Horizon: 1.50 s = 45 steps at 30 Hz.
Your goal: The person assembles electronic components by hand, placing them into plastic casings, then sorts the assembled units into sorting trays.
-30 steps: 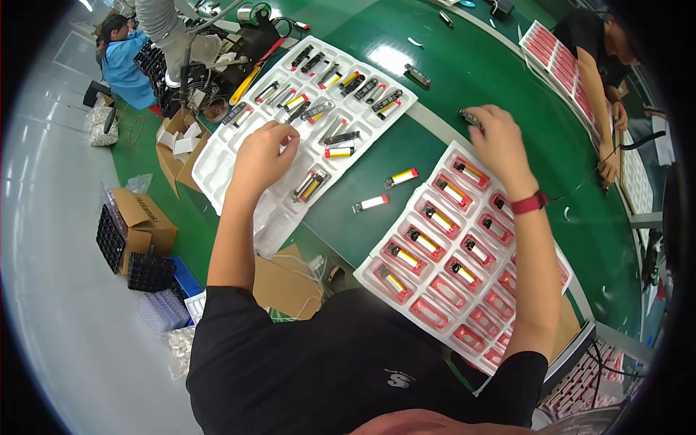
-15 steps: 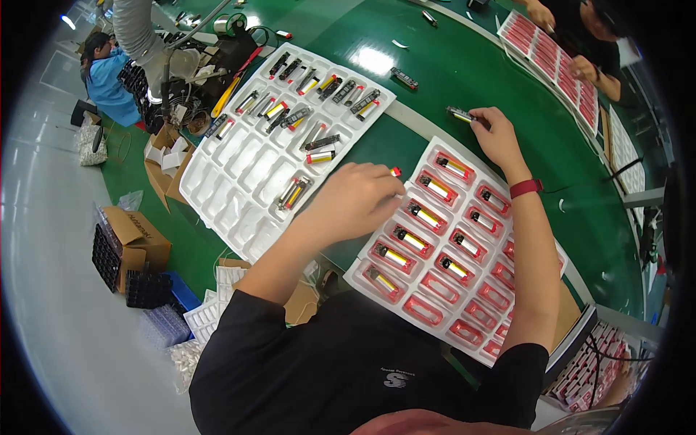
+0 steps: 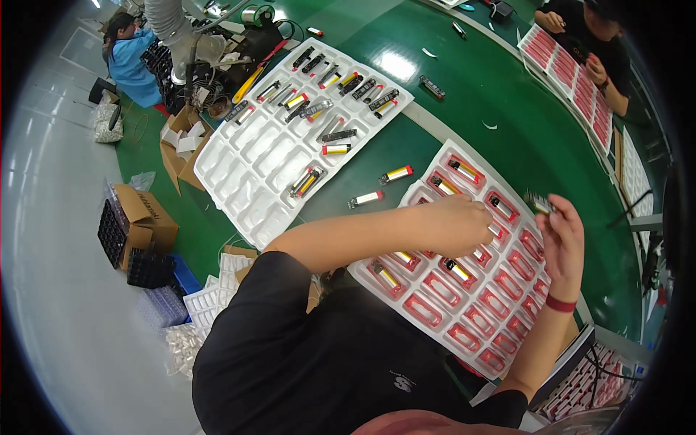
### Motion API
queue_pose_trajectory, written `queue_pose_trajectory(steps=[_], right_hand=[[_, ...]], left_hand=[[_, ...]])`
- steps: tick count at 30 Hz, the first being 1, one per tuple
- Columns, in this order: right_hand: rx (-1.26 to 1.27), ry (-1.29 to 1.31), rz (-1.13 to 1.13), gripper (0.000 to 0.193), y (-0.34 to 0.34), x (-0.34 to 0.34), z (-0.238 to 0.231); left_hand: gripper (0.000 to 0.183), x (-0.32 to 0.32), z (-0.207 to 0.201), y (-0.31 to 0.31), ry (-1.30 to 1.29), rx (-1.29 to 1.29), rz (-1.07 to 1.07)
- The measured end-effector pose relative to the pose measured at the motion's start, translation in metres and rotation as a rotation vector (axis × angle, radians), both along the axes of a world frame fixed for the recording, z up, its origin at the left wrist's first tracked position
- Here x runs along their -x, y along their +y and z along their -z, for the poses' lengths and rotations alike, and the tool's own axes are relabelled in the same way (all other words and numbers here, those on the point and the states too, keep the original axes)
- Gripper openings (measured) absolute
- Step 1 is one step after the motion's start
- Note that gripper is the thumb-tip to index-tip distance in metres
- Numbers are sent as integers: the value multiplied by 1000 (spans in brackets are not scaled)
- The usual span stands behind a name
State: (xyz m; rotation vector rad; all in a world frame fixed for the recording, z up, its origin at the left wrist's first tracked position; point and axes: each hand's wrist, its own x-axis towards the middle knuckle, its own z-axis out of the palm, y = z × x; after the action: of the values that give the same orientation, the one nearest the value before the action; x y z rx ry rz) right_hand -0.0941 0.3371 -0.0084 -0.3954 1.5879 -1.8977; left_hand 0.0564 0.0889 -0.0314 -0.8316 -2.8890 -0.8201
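Observation:
My left hand (image 3: 457, 226) reaches over a white tray (image 3: 406, 308) with red-lined pockets, its fingers closed down over one pocket. What its fingertips hold, if anything, is hidden. Several pockets contain small yellow-and-silver battery cells (image 3: 465, 172) with black ends; others have only the red lining. Beyond the tray's right side, my right hand (image 3: 565, 243) pinches a small dark, slim electronic piece (image 3: 538, 202) between thumb and fingers, somewhat blurred. Between the trays, two loose cells, a yellow one (image 3: 396, 175) and a silver one (image 3: 366, 199), lie on the green table.
A second white tray (image 3: 230, 174) at the left holds dark electronic pieces and cells in its far pockets. One dark piece (image 3: 432, 87) lies on the table beyond. Across the table, a person's hands (image 3: 596, 70) work at another red-lined tray (image 3: 562, 61). Cardboard boxes (image 3: 148, 217) stand lower left.
My left hand has moved right, from between the trays to over the red-lined one, uncovering two loose cells. My right hand has come right and nearer, still with the dark piece.

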Motion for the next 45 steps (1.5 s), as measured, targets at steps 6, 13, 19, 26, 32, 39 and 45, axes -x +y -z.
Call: queue_pose_trajectory(steps=[6,13,19,26,32,39,45], right_hand=[[184,-30,9,34,45,-27,-5],[106,135,62,18,42,-23,-11],[39,172,75,18,53,-28,-25],[95,145,79,19,45,-38,-26],[134,79,65,22,44,-40,-24],[73,105,48,28,43,-41,-24],[152,231,102,30,34,-45,-24]], left_hand=[[14,-1,4,3,1,-68,66],[11,-3,-3,8,-154,-31,32],[13,-13,-14,31,-161,17,149],[12,-44,-10,50,-54,132,204],[21,-53,-5,56,-9,225,224],[21,-8,-57,22,-635,-483,167],[41,44,-32,9,-761,-1577,144]])
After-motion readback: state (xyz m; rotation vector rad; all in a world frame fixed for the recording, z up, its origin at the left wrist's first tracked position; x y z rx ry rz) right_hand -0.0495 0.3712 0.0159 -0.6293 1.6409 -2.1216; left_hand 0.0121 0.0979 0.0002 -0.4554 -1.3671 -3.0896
